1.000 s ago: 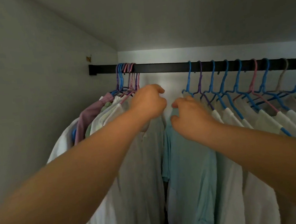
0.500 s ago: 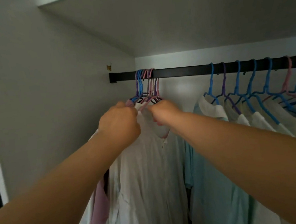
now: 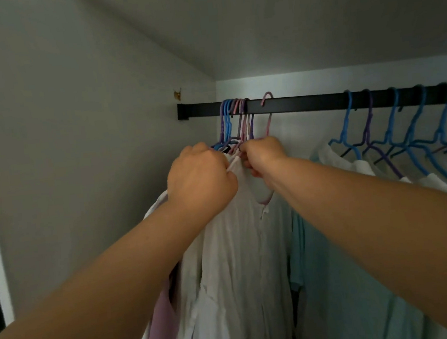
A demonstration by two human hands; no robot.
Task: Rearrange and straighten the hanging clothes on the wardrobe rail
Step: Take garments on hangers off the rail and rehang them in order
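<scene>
A black rail (image 3: 306, 104) spans the wardrobe. At its left end hangs a tight bunch of blue, purple and pink hangers (image 3: 235, 119). One pink hanger (image 3: 268, 115) sits a little to the right of the bunch and carries a white shirt (image 3: 241, 249). My left hand (image 3: 200, 179) grips the shirt's left shoulder at the collar. My right hand (image 3: 263, 156) pinches the collar and hanger on the other side. A pale blue shirt (image 3: 335, 268) hangs to the right, partly behind my right arm.
More blue and purple hangers (image 3: 404, 130) with white garments fill the rail's right part. A lilac garment (image 3: 163, 320) hangs at the far left behind the white shirt. The grey side wall (image 3: 79, 156) stands close on the left, and the ceiling slopes overhead.
Both hands went left from the gap to the left bunch. The pink hanger with the white shirt now stands apart to the right of the bunch.
</scene>
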